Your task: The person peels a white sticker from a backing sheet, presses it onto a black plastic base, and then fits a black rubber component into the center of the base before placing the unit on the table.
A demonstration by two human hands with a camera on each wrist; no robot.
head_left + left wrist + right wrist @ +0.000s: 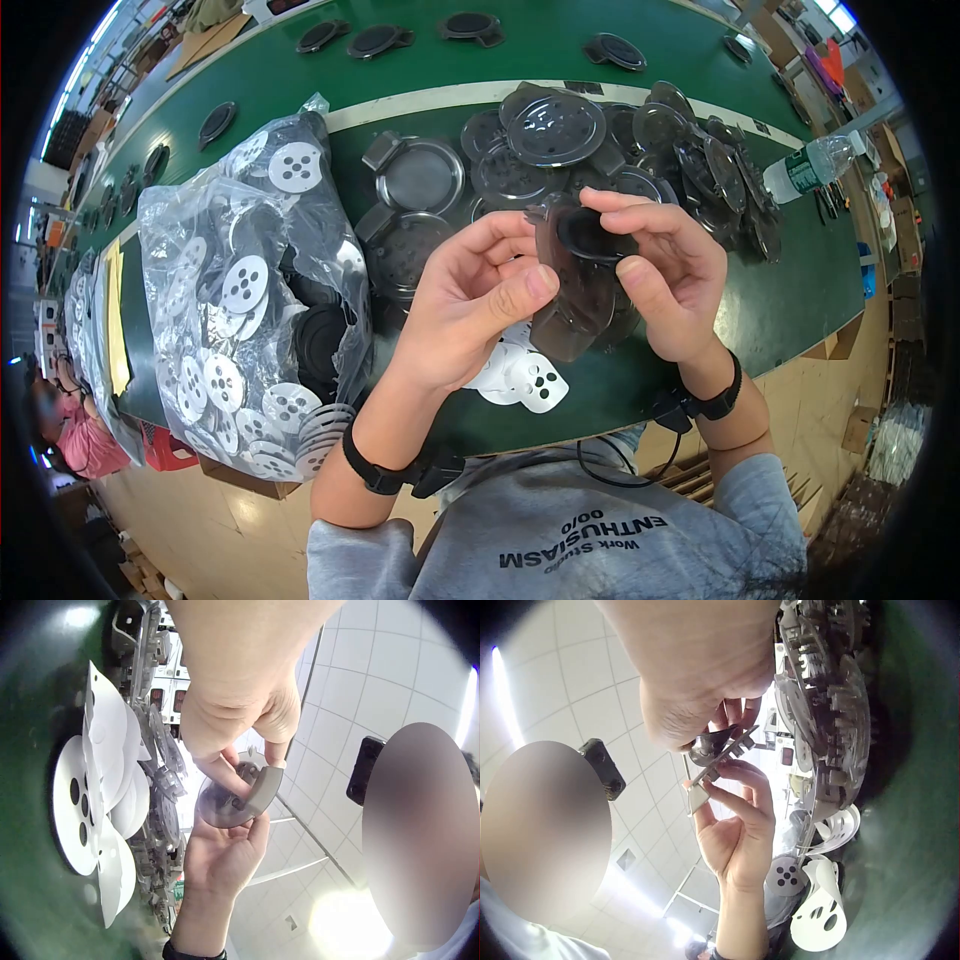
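Over the near part of the green bench, my left hand (465, 300) grips a smoky see-through plastic cover (570, 325), thumb on one face and fingers behind. From the other side my right hand (680, 275) pinches a black round disc (595, 240) between thumb and fingers, up against the cover. The left wrist view shows the cover (259, 791) with its curved tab toward the camera and both hands around it. Seen from the right wrist, the cover stands edge-on, with the dark dished piece (712, 746) at its face. Below the hands lie white discs (540, 383) with several holes.
A torn clear bag (165, 250) of white holed discs and black round pieces stands at left. Smoky covers (555, 130) are heaped beyond the hands. A water bottle (810, 168) lies at right. More covers (470, 27) sit on the green surface beyond the pale strip.
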